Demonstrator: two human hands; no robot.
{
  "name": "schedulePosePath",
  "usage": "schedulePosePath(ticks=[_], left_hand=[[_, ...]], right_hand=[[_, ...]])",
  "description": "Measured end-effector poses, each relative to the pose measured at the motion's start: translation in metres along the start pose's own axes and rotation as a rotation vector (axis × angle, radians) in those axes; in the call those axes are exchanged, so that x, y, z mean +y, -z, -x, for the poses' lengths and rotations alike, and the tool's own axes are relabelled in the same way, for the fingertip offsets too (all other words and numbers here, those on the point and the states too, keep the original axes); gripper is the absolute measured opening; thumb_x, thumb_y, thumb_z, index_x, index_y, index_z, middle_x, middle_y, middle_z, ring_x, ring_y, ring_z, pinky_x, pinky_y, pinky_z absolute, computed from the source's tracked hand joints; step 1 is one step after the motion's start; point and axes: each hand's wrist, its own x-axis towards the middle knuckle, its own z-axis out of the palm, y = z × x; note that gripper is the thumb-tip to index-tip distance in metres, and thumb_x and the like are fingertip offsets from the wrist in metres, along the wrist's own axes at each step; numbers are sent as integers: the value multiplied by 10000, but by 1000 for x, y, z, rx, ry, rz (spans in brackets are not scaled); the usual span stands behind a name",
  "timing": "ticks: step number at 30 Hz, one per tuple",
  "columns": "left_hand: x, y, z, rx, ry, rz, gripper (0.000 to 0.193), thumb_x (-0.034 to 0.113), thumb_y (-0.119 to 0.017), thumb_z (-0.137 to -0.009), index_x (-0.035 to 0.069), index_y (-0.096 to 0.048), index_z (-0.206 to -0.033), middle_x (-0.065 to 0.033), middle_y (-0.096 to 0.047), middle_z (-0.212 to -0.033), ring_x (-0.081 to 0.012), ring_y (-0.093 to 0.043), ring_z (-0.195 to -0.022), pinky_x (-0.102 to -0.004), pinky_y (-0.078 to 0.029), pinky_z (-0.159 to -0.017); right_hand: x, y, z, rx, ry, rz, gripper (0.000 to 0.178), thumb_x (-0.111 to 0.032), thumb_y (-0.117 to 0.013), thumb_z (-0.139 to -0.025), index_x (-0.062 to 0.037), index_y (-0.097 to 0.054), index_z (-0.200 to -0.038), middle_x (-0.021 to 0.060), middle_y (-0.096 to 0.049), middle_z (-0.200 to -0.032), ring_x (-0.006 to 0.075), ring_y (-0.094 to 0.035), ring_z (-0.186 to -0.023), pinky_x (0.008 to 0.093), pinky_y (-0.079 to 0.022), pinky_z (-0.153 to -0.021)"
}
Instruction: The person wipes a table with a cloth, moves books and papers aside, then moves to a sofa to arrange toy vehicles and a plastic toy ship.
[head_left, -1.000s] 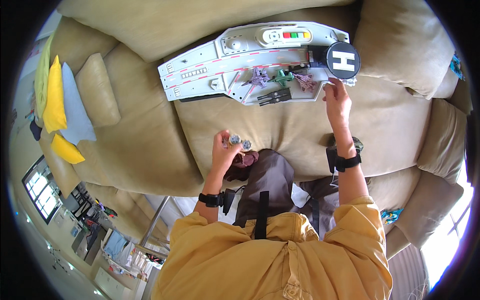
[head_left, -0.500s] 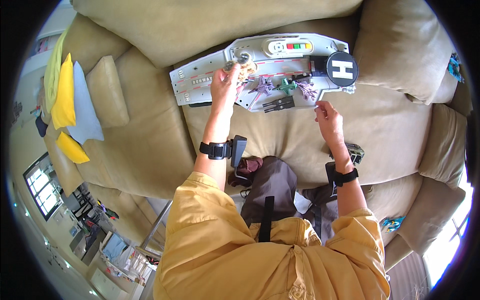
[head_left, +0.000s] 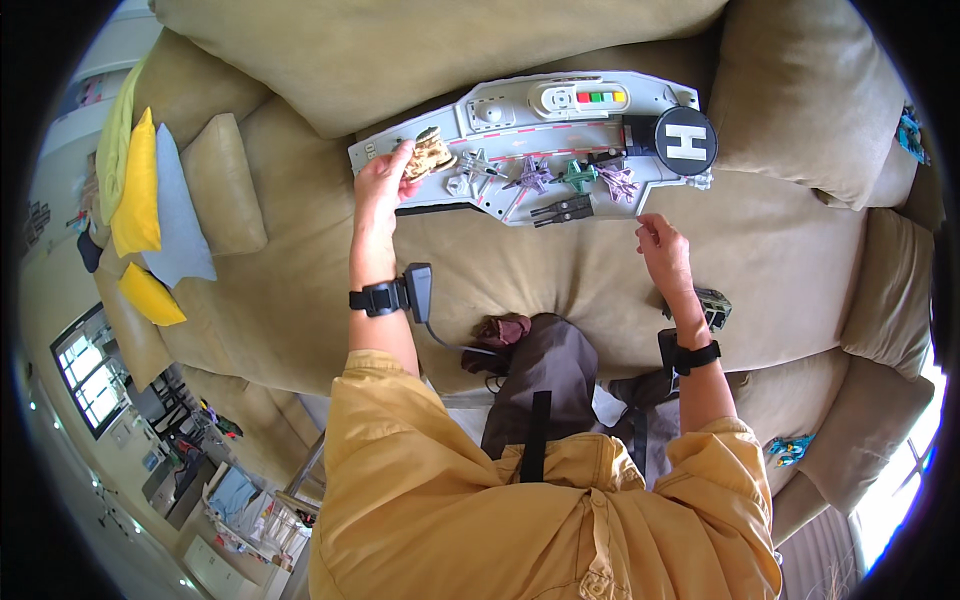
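Observation:
A grey toy aircraft carrier (head_left: 470, 205) lies on the tan sofa. Over the left end of its deck, my left hand (head_left: 380, 185) grips a tan camouflage toy vehicle (head_left: 430, 156), held at its left side. Right of the vehicle, small toy jets stand in a row on the deck: a grey jet (head_left: 475, 172), a purple jet (head_left: 532, 173), a green jet (head_left: 575, 177) and a pinkish-purple jet (head_left: 617, 180). My right hand (head_left: 665, 250), fingers curled and seemingly with nothing in them, is just below the carrier's lower right edge.
A round black helipad (head_left: 685, 140) tops the carrier's right end; a dark twin-barrelled piece (head_left: 562, 210) lies at its near edge. Beside my right wrist sits a green toy vehicle (head_left: 713, 308). A dark reddish object (head_left: 500, 330) rests by my leg. Yellow cushions (head_left: 137, 190) stand far left.
My left hand has moved left along the deck with the toy vehicle, uncovering the grey jet. My right hand has shifted slightly down from the carrier's edge.

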Motion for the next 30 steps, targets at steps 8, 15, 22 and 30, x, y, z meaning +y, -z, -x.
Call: schedulePosePath(ticks=[8,15,22,30], left_hand=[[-11,4,-27,557,-391,-880,404,372,-611,-856,6,-585,-1023,-144,-609,-951,-282,-606,-856,-399,-492,-741],[-5,-47,47,-106,-1108,-1138,489,-19,-619,-690,104,-562,-1159,-114,-479,-1269,-317,-428,-1192,-427,-369,-975],[-18,-54,23,-168,-1110,-1142,253,72,-654,-761,80,-632,-1013,-93,-563,-1165,-292,-515,-1088,-389,-421,-909],[16,-76,47,-182,-905,-822,176,112,-641,-826,88,-645,-1001,-113,-608,-1023,-279,-626,-830,-340,-514,-684]], right_hand=[[22,-1,6,-25,-33,71,174,-75,-552,-818,-25,-615,-973,168,-648,-849,301,-638,-754,356,-509,-692],[79,28,42,-40,-112,300,167,-143,-561,-810,-41,-620,-928,185,-646,-816,363,-620,-761,422,-498,-693],[153,86,84,53,-414,267,195,-170,-551,-811,-46,-637,-935,152,-651,-781,285,-637,-688,370,-500,-660],[152,98,93,230,-366,117,188,-123,-560,-808,-29,-637,-951,59,-638,-706,125,-623,-599,259,-486,-543]])
